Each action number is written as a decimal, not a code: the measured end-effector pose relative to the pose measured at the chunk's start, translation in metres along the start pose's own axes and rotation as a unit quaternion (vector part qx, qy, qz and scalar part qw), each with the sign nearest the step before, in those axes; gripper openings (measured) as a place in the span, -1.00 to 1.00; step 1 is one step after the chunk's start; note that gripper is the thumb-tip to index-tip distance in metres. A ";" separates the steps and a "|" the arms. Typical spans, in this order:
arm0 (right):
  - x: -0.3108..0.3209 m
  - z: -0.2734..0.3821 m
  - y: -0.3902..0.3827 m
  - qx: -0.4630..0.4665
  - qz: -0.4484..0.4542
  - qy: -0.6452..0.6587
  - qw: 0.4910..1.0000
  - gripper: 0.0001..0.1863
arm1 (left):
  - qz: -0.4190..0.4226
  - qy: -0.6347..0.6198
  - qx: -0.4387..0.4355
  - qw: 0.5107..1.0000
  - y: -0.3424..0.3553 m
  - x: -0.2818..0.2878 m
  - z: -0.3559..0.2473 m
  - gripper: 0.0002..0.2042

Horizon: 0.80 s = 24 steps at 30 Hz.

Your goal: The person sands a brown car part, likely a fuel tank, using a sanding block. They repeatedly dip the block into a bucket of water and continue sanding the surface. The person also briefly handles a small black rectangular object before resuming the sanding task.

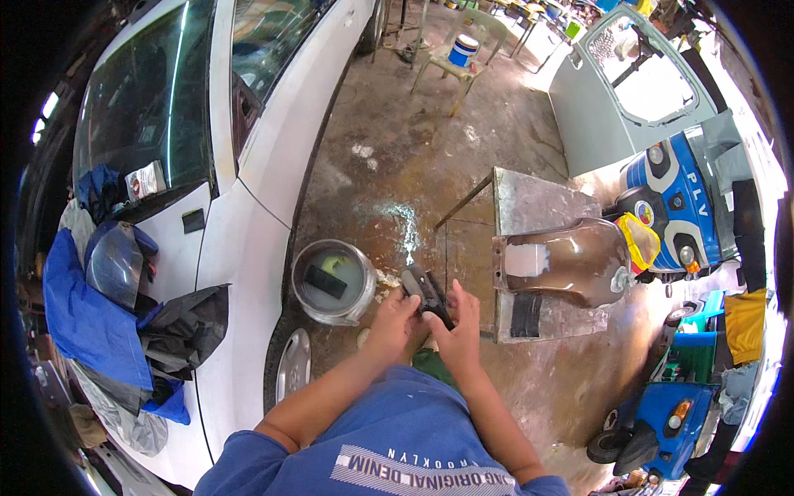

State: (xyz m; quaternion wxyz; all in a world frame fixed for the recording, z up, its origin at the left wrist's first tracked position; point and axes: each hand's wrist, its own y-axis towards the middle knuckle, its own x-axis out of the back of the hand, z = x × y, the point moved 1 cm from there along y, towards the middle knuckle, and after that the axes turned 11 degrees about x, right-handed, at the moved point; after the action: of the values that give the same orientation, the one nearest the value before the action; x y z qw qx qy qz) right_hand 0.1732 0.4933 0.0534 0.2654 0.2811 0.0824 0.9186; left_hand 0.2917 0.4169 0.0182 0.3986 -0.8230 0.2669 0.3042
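Beside both hands [426, 318], a metal bucket [333, 283] holds water and a dark block [325, 282].

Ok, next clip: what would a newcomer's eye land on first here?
Probably the white car filling the left side, with blue and black cloths draped over its front. At centre, the left hand and right hand both grip a dark block-shaped object, just right of a metal bucket of water on the stained floor. A brown motorcycle fuel tank rests on a metal stand at right.
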 end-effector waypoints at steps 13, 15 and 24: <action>-0.088 -0.044 0.002 0.221 0.146 -0.210 0.941 -0.70 | -0.205 -0.089 -0.048 0.974 0.031 0.085 0.032 -0.82; -0.108 -0.046 0.000 0.241 0.167 -0.204 0.934 -0.72 | -0.230 -0.072 -0.051 0.969 0.027 0.100 0.026 -0.81; -0.218 -0.108 -0.017 0.186 0.388 0.115 0.895 -0.51 | -0.381 0.046 -0.158 0.910 -0.032 0.250 0.053 -0.72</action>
State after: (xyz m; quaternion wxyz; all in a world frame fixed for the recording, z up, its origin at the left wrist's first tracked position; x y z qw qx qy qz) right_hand 0.2735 0.3905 -0.1439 -0.1808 0.2273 0.1665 0.9423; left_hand 0.4661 0.4281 -0.1703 0.3365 -0.9274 -0.1001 0.1289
